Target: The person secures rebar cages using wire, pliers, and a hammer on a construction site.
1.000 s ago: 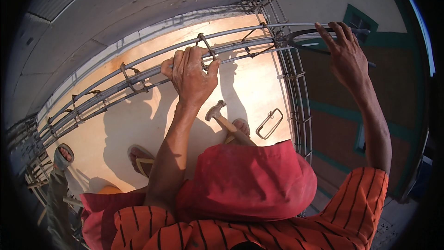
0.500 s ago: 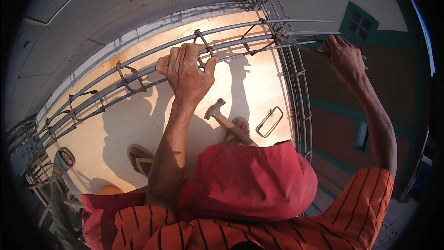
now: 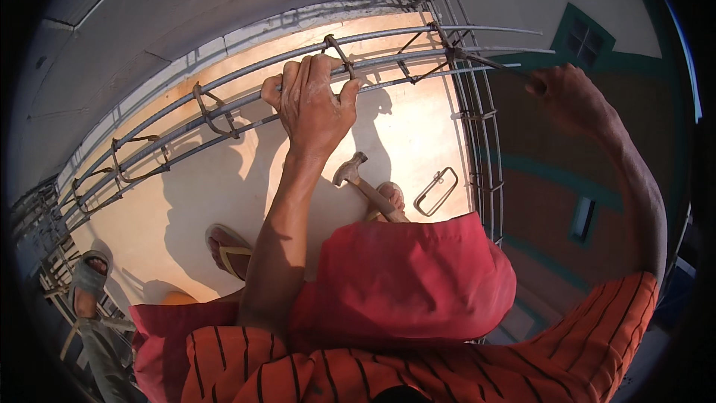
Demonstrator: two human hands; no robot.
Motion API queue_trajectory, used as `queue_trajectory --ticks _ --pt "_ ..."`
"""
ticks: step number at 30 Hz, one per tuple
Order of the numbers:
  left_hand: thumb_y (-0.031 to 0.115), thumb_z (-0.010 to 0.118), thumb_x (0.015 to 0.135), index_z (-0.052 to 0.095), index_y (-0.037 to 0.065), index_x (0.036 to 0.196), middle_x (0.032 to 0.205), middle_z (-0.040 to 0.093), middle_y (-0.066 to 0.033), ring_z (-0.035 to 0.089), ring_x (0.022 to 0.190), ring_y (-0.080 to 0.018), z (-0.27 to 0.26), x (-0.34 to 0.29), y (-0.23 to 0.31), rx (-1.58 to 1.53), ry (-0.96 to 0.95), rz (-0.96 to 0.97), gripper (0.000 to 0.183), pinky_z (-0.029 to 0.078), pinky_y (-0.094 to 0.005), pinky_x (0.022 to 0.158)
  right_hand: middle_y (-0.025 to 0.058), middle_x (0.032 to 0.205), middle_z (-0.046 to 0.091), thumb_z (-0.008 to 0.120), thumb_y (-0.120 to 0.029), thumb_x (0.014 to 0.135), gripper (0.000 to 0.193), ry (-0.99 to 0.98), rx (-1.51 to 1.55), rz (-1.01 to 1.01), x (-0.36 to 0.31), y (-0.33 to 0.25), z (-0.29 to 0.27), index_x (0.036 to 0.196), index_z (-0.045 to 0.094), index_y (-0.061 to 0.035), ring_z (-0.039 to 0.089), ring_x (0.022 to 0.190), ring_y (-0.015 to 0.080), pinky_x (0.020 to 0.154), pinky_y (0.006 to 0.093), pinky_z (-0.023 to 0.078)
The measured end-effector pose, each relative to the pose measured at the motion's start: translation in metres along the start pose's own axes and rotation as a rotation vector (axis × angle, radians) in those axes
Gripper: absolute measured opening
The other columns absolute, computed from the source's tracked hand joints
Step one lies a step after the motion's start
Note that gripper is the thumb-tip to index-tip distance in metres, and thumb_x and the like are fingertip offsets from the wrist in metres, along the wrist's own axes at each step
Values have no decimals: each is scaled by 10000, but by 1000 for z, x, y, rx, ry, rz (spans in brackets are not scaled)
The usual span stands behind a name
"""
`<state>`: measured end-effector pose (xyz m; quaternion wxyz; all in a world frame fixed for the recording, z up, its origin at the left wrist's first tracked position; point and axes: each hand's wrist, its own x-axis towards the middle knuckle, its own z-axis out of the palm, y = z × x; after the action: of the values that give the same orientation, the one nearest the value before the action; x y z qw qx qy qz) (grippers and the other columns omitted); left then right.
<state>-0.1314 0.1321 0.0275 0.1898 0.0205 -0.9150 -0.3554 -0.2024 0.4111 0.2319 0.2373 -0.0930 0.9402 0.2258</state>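
Left hand (image 3: pixel 312 108) grasped long grey steel bars (image 3: pixel 384 36), seemingly steadying them; right hand (image 3: pixel 573 98) clenched dark slender metal tool (image 3: pixel 492 63).

The person wore a bright orange-red shirt (image 3: pixel 335 373) with thin black stripes running down its sleeves, plain red legwear (image 3: pixel 414 283), and a yellow-strapped flip-flop (image 3: pixel 237 251). Pale dust marked the left hand (image 3: pixel 312 116).

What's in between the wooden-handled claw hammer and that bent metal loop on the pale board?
In the head view, a sandalled foot is between the hammer and loop, then a strip of bare board beside the loop.
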Motion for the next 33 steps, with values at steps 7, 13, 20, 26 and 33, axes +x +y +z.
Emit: queue_trajectory --ticks 7,13,20,26,33 --pt "213 799 678 585 137 895 812 597 0 515 869 -194 -7 -3 -11 -12 76 15 314 235 -402 849 44 587 555 522 -333 952 380 -595 485 133 22 -19 -39 716 534 -35 581 499 141 416 296 474" --pt "198 761 698 559 144 896 814 565 15 503 866 -184 4 -5 1 -84 79 14 288 248 -399 842 28 612 577 476 -328 961 344 -822 836 218 10 -8 -33 780 570 -51 593 508 123 436 274 482" --pt "267 776 712 626 136 903 834 622 -1 530 906 -198 -3 -1 -7 -42 42 -44 275 245 -436 900 85 747 657 462 -314 974 386 -807 510 106 34 -6 -50 1116 605 15 657 602 175 537 294 541" --pt "259 774 715 604 133 917 867 588 -19 509 936 -180 2 -6 -2 -43 77 16 293 260 -425 928 68 758 642 414 -231 986 356 -759 358 111 17 -21 -48 1267 545 -55 673 674 211 633 336 569" --pt "265 789 695 618 136 888 824 606 2 503 894 -185 -10 -8 -17 -24 53 -43 288 247 -415 869 132 1191 556 508 -77 941 454 224 -67 -402 0 -76 -25 1390 457 -127 564 1137 270 893 388 525"
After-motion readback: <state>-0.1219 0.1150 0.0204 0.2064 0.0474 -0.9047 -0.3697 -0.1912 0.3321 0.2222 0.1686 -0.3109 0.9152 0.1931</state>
